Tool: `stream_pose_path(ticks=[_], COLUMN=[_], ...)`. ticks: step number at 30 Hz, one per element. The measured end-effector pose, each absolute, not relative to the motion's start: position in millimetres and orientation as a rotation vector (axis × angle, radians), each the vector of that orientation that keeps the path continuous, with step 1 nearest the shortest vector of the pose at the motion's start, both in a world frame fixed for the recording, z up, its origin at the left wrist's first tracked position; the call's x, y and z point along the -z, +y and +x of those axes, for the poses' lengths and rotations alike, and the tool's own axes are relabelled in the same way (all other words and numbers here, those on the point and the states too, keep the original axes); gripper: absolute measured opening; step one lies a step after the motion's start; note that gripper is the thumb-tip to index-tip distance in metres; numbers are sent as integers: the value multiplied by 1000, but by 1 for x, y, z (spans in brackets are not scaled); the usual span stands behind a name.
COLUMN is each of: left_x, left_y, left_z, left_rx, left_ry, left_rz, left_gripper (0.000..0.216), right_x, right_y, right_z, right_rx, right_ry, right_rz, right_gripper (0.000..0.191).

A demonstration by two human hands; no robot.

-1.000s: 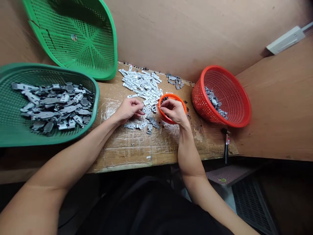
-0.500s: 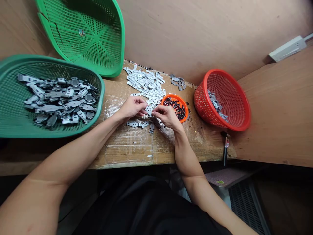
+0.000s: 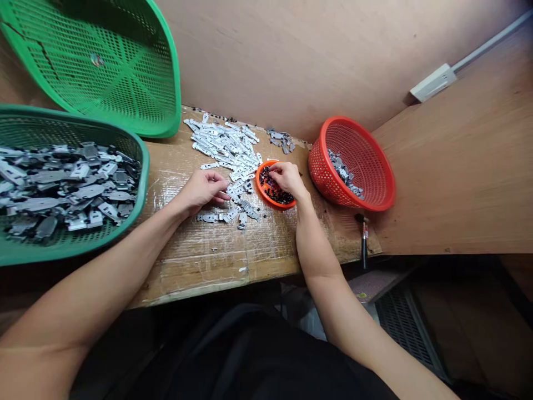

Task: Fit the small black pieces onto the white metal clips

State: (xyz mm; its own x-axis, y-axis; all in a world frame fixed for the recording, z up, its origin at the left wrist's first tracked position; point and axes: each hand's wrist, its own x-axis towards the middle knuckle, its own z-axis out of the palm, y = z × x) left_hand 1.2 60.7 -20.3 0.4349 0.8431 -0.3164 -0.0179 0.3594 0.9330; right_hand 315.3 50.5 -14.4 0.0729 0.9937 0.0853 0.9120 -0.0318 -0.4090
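My left hand [image 3: 202,189] rests on the wooden bench [image 3: 216,250], fingers curled in a pinch on a small grey metal clip at the edge of a loose pile of metal clips [image 3: 227,147]. My right hand [image 3: 287,178] reaches into a small orange bowl [image 3: 266,191] of tiny dark parts, fingertips pinched together among them; what they hold is too small to see. A few assembled clips [image 3: 227,214] lie in a row just in front of my left hand.
A green basket [image 3: 62,183] full of grey metal parts stands at the left; an empty green basket [image 3: 100,61] leans against the wall behind it. A red basket [image 3: 353,164] with some grey parts sits at the right. A pen [image 3: 365,241] lies at the bench's right edge.
My right hand moved from the clip held between both hands back into the orange bowl. The left hand stayed on the clip. The camera view shifted to the right.
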Motion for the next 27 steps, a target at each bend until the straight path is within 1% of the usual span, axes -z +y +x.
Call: stream_pose_path(ticks=[10,16,20,23,27], left_x=[13,15,16,16,14], left_y=[59,58,59,59,58], left_z=[0,0,0,0,-1], left_rx=[-677,-680,-685,-683,-686], left_ry=[957,964,961,965,952], left_rz=[1078,1072,1082,1087,1109], left_gripper=[19,19,19,19,17], right_x=[17,17,11,8,7], right_y=[48,38,36,40,49], right_z=[325,329,318,304,293], right_rx=[-444,-367,-289,-273,-292], right_ry=[-2173,-2179,-2216,-2295,-2386], right_rz=[-2004,-2015,-1891,-1829,-1911], right_gripper=[7,10,8,11,16])
